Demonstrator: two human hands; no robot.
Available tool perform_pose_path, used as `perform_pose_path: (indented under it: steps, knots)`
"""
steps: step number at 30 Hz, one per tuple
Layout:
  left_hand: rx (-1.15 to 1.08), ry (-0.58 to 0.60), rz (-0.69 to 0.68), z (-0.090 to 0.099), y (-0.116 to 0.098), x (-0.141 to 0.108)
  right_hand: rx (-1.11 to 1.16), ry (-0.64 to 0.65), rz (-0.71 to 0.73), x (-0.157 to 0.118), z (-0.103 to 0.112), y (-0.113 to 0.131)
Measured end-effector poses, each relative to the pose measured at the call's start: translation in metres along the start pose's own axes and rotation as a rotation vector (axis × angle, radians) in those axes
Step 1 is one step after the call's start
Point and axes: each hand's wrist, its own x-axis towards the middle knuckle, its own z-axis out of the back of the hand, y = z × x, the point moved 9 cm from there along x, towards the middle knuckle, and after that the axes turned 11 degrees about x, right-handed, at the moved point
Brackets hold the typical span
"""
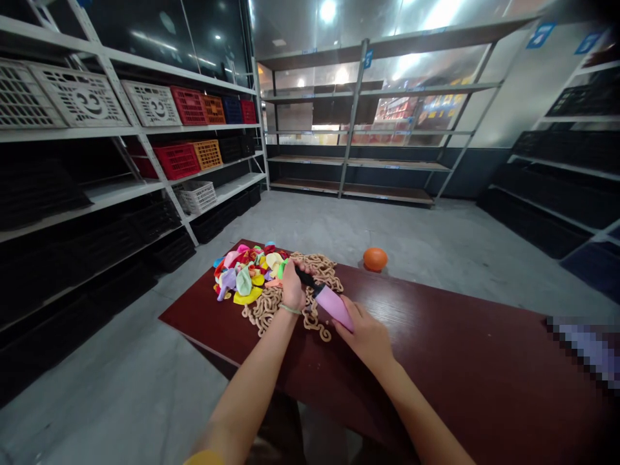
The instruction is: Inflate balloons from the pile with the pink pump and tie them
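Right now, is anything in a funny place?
Yes, maybe: a round orange ball or balloon sits on the floor, past the far edge of the table. It looks odd because the floppy, colourful balloons are heaped together on the table.

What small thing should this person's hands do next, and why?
Probably the left hand should check that the bright green piece sits on the black end of the pink tool. The green shows at those fingers, but whether it is fitted can't be seen. The right hand grips the pink part.
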Motion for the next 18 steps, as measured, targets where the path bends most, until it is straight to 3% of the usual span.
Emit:
perform_pose_path:
  steps: [7, 12, 18]
  knots:
    - [0.078, -0.019, -0.022, -0.012, -0.004, -0.012, 0.040, 0.024, 0.034, -0.001, 0.000, -0.006]
    - [0.081, 0.044, -0.094, -0.021, -0.011, -0.009, 0.068, -0.025, 0.077, -0.002, 0.004, -0.002]
    - [0.154, 0.002, -0.103, -0.012, -0.017, -0.004, 0.093, 0.040, 0.086, 0.000, -0.001, -0.001]
